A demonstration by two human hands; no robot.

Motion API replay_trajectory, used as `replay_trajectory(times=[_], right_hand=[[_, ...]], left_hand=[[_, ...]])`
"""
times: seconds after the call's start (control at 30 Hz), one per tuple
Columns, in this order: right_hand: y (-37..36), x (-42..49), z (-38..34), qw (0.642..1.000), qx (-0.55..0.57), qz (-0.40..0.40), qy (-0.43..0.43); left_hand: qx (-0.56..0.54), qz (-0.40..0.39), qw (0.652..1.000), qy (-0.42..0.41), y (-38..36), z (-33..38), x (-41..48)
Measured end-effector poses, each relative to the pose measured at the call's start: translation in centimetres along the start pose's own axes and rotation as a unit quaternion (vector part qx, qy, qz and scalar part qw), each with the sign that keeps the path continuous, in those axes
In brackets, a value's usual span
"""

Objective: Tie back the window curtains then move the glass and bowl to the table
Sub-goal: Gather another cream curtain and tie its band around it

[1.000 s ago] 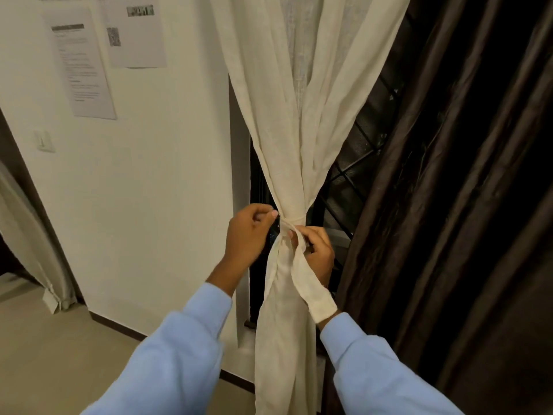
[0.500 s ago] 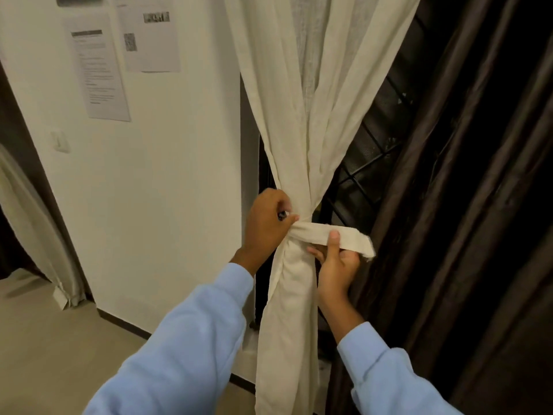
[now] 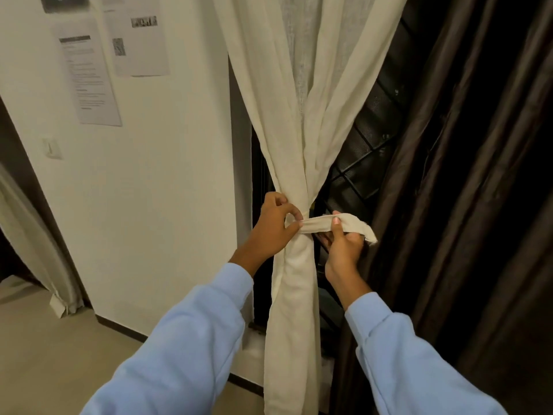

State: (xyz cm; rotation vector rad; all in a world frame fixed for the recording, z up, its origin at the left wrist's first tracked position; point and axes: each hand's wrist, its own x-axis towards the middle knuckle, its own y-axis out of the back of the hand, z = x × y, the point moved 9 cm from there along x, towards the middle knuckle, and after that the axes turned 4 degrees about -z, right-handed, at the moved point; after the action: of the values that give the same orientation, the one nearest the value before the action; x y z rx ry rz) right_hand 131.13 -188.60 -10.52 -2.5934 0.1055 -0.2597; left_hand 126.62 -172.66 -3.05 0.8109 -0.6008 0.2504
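Note:
A cream curtain (image 3: pixel 302 121) hangs in front of the window, gathered into a narrow bunch at waist height. A cream fabric tie-back strip (image 3: pixel 317 225) wraps the bunch and runs out level to the right. My left hand (image 3: pixel 273 227) pinches the strip at the left side of the bunch. My right hand (image 3: pixel 344 242) holds the strip's free end from below, thumb on top; the frayed tip sticks out past it. No glass, bowl or table is in view.
A dark brown curtain (image 3: pixel 466 190) hangs close on the right. Black window bars (image 3: pixel 363 151) show behind the cream curtain. A white wall (image 3: pixel 155 187) with taped papers (image 3: pixel 89 79) and a switch (image 3: pixel 51 148) is at the left; another pale curtain (image 3: pixel 36 259) hangs at far left.
My right hand has lifted the strip's end from hanging down to level and pulled it out to the right. My left hand stayed at the bunch, holding the strip.

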Motion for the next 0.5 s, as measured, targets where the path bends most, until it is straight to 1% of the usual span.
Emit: replay_trajectory(times=[0.07,0.13,0.17,0.23,0.3,0.33,0.37,0.4,0.47,0.5], right_hand=[[-0.5,0.7,1.0,0.998,0.008,-0.024,-0.051],[-0.8,1.3,1.9,0.994,0.028,-0.036,-0.102],[-0.8,1.6,2.1,0.992,0.025,-0.039,-0.12],[-0.7,2.0,2.4,0.99,-0.005,-0.053,-0.129],[-0.6,2.0,2.6,0.989,-0.036,-0.059,-0.129],[-0.6,2.3,3.0,0.988,-0.047,-0.061,-0.131],[-0.8,2.4,3.2,0.986,-0.054,-0.069,-0.14],[-1.2,2.5,3.6,0.984,-0.052,-0.084,-0.152],[-2.6,2.2,5.1,0.967,-0.043,-0.138,-0.21],[-3.5,1.5,4.9,0.958,-0.068,-0.163,-0.224]], left_hand=[[-0.057,-0.005,0.998,0.006,-0.4,-0.2,-0.5],[-0.108,0.02,0.994,0.003,0.0,-0.2,-1.0],[-0.156,0.037,0.987,0.012,0.3,-0.3,-1.2],[-0.27,0.051,0.96,0.055,0.5,-1.1,-1.5],[-0.344,0.035,0.933,0.097,0.0,-1.9,-1.4],[-0.357,0.02,0.927,0.109,-0.3,-2.0,-1.2],[-0.353,0.008,0.929,0.112,-0.5,-2.1,-1.1],[-0.336,0.0,0.936,0.109,-0.6,-1.9,-1.0],[-0.283,0.002,0.955,0.092,-0.5,-1.5,-0.8],[-0.257,0.004,0.963,0.079,-0.4,-1.4,-0.7]])
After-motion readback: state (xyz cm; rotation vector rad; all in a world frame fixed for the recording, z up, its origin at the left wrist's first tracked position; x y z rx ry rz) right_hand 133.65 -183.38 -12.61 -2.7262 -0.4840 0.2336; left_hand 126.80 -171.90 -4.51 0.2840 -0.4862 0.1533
